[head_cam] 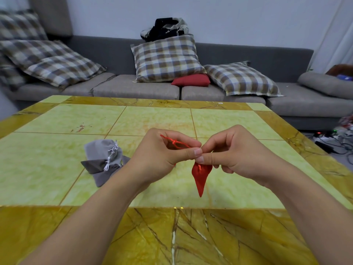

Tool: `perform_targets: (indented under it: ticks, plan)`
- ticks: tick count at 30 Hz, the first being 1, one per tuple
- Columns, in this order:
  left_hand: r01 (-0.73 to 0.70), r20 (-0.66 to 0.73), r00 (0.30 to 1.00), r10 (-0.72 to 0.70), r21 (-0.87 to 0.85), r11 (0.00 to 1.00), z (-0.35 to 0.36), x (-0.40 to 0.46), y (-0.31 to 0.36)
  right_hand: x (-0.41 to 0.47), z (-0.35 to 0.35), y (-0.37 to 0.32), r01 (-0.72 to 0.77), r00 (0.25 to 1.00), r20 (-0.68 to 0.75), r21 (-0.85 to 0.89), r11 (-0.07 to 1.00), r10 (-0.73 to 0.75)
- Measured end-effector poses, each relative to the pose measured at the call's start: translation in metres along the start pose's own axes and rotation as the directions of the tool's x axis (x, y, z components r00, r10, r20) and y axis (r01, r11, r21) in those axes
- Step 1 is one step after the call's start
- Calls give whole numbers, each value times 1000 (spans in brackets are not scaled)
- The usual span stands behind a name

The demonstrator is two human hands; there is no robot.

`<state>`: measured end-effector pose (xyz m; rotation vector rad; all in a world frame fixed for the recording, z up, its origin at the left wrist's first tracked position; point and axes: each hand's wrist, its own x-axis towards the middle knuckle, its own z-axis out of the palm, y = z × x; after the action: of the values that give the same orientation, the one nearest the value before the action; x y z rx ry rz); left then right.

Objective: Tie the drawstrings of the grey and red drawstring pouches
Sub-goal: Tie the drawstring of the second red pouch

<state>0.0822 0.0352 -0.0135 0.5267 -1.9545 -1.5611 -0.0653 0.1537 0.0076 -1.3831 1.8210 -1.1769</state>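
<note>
Pinching red pouch [201, 175] at its neck, right hand [235, 155] is holding it above surface [152, 119] w/ left hand [162, 155] gripping red drawstring [176, 143]; grey pouches [105, 161] lying left.

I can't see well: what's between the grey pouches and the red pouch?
In the head view, the left hand and its forearm lie between the grey pouches and the red pouch.

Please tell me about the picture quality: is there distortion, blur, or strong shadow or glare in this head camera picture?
Head view: wide-angle bending curves the sofa and table edges; the far-left plaid cushion is smeared, while the left hand, right hand and red pouch are sharp; light is soft and even, shadows faint, no strong glare.
</note>
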Motion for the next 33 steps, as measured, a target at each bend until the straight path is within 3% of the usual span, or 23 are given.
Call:
perform_targets:
  ticks: [6, 12, 16, 18, 21, 25, 28, 33]
  plan:
    - [-81, -32, 996, 87, 168, 982, 2, 1, 0, 3, 0, 4, 3, 1000, -14, -26, 1000, -3]
    - [-231, -114, 953, 281, 328, 916, 6, 0, -4, 10, 14, 13, 107, 962, -217, -261, 959, -166]
    - [-314, -113, 910, 400, 441, 841, 12, -1, -7, 11, 23, 13, 124, 954, -196, -430, 894, -226]
    - [-356, -90, 891, 445, 470, 808, 11, -2, -6, 11, 21, 13, 88, 975, -166, -319, 944, -147]
    - [-407, -59, 869, 490, 477, 779, 9, -4, -2, 8, 7, 14, -50, 998, 29, 77, 996, 48]
    - [-412, -37, 894, 446, 321, 853, 9, -4, 4, 6, -10, 16, -239, 954, 276, 457, 857, 119]
    - [-393, -17, 915, 403, 191, 900, 8, -4, 6, 7, -11, 19, -290, 932, 352, 569, 770, 91]
    - [-420, -32, 902, 431, 169, 892, 4, -4, 8, 12, -9, 26, -283, 927, 374, 638, 716, 34]
